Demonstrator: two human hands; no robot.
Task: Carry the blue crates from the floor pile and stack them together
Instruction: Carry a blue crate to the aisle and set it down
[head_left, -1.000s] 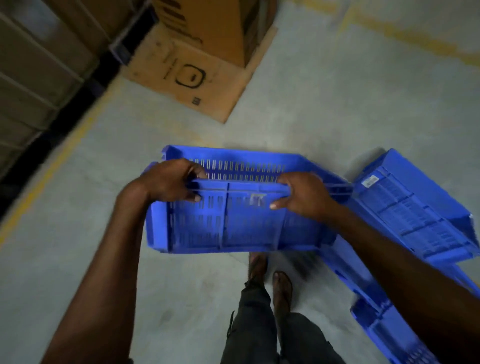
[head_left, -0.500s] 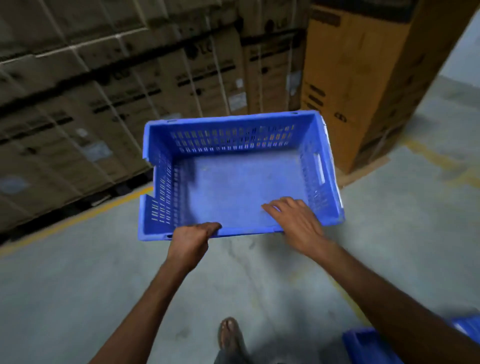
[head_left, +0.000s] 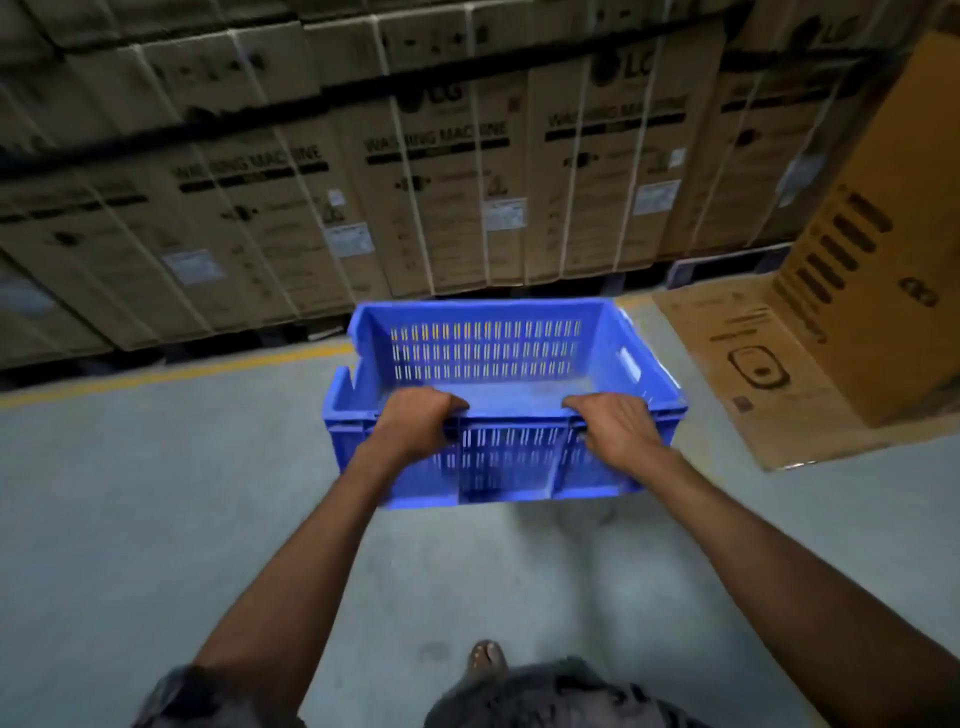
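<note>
Above the concrete floor (head_left: 156, 519), mid-scene, the empty blue crate (head_left: 488, 353) is carried upright. Left hand (head_left: 415, 421) and right hand (head_left: 618, 428) clamp its near rim, apart. Rigid, probably light; rim grip suits, though motion blur obscures finger detail.

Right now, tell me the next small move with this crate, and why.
Probably keep walking it forward. Both the left hand and right hand grip the near rim of the blue crate, held clear of the concrete floor, and no stack is in view yet.
</note>
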